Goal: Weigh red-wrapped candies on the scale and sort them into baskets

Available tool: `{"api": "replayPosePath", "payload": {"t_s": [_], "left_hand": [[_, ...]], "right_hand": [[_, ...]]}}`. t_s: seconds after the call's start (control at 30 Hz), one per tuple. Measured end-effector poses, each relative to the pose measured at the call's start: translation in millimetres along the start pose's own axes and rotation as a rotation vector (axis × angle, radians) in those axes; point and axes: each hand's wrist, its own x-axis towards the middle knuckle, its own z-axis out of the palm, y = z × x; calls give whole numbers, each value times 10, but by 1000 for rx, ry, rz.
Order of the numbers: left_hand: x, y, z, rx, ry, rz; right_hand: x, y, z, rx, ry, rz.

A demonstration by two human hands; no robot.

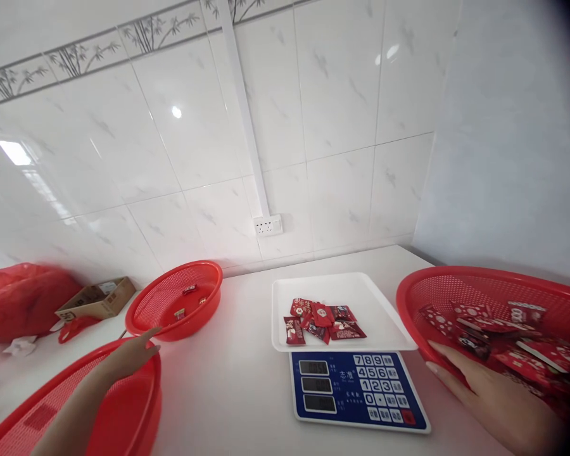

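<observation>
My left hand [132,360] reaches over the near left red basket [152,386]. Its fingers are stretched out at the far rim, thumb a little apart. At the right, my right hand [491,394] has its thumb and fingers on either side of the rim of the right red basket [408,288]. Many red snack packets [534,361] lie in that basket, partly behind the hand. Between my hands stands a digital scale [356,396] with a blue keypad panel. On its white tray [384,323] sits a small pile of red wrapped packets [318,322].
A far left red basket [213,301] holds a few small packets. Beyond it are a cardboard box [97,297] and a red plastic bag [26,301]. A tiled wall with a power socket [268,225] backs the white table [242,380].
</observation>
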Motion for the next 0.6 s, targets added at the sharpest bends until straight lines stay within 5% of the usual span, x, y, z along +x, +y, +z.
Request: {"api": "replayPosePath", "payload": {"t_s": [0.37,0.6], "left_hand": [[238,351,-110,81,36,72],[231,332,-32,34,-97,149]], "right_hand": [[16,-61,-87,-54,-94,23],[9,-42,-65,-44,-41,-7]]}}
